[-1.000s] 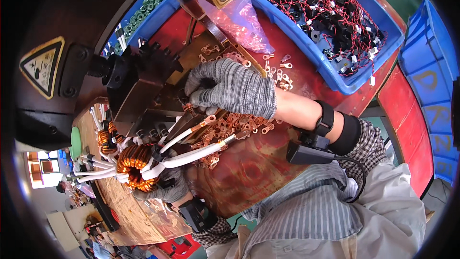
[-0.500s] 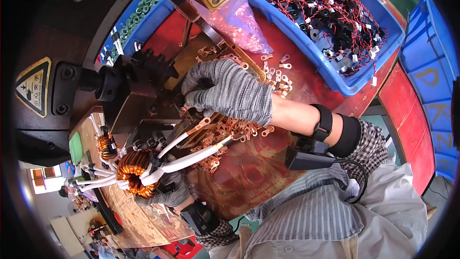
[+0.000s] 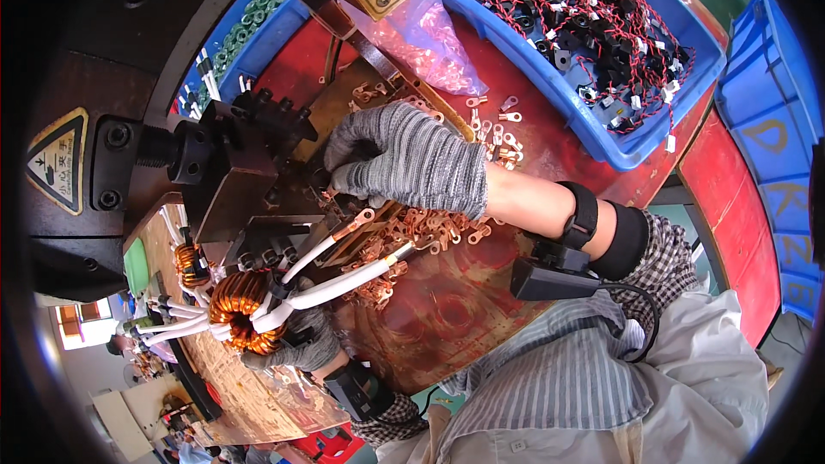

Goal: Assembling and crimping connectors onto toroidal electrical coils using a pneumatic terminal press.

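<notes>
Grey-gloved right hand [image 3: 404, 159] curled at press [image 3: 232, 172], left hand [image 3: 301, 345] gripping copper coil [image 3: 236, 309]

Loose copper terminals [image 3: 430, 228] and the black press [image 3: 232, 167] crowd the bench [image 3: 447, 309].

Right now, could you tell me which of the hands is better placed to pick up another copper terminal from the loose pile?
Probably the right hand: it rests directly over the copper terminals beside the press. The left hand is lower down, gripping the copper-wound coil with its white leads.
</notes>
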Available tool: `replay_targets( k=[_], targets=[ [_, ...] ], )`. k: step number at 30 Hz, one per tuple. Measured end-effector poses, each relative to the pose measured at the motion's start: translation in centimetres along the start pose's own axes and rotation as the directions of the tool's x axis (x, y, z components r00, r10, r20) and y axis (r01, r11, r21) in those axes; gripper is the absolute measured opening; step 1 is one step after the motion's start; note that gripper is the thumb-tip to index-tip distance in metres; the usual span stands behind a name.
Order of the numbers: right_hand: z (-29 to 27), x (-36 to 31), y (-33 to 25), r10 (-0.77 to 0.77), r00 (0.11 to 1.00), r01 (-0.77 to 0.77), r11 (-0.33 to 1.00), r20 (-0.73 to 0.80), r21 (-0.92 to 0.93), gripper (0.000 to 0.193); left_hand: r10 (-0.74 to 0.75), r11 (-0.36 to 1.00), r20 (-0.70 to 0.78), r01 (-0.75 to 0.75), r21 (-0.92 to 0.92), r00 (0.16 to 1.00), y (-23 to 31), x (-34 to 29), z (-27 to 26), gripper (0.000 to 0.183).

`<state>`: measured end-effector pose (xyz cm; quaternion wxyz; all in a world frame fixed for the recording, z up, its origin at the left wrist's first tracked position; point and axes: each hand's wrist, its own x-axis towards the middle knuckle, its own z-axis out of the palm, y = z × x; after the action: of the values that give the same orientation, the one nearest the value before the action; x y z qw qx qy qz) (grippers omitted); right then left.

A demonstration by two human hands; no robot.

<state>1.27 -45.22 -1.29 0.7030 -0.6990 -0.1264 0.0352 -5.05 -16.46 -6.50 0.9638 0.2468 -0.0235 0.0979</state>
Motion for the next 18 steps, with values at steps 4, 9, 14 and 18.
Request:
replay_targets(
  k=[4,9,14,18],
  targets=[
    [-0.2,0.1,0.0,0.041,0.999,-0.042,0.999,0.029,0.034,0.021,0.027,0.999,-0.111,-0.030,-0.029,0.993,-0.9,-0.5,1.8,0.106],
    [-0.3,-0.2,-0.2,0.010,1.000,-0.010,0.998,-0.001,-0.061,0.021,0.144,0.976,0.056,-0.151,0.154,0.988,-2.0,-0.2,2.8,0.097],
    [-0.5,-0.2,0.5,-0.012,0.985,0.025,0.997,-0.172,0.071,0.022,-0.068,0.997,0.234,0.075,-0.021,0.970,-1.4,-0.4,2.2,0.098],
    [-0.7,-0.5,0.3,-0.037,0.965,0.071,0.990,-0.258,0.124,0.019,0.280,0.881,-0.043,-0.239,0.409,0.959,-2.4,-0.5,3.4,0.096]
  ],
)
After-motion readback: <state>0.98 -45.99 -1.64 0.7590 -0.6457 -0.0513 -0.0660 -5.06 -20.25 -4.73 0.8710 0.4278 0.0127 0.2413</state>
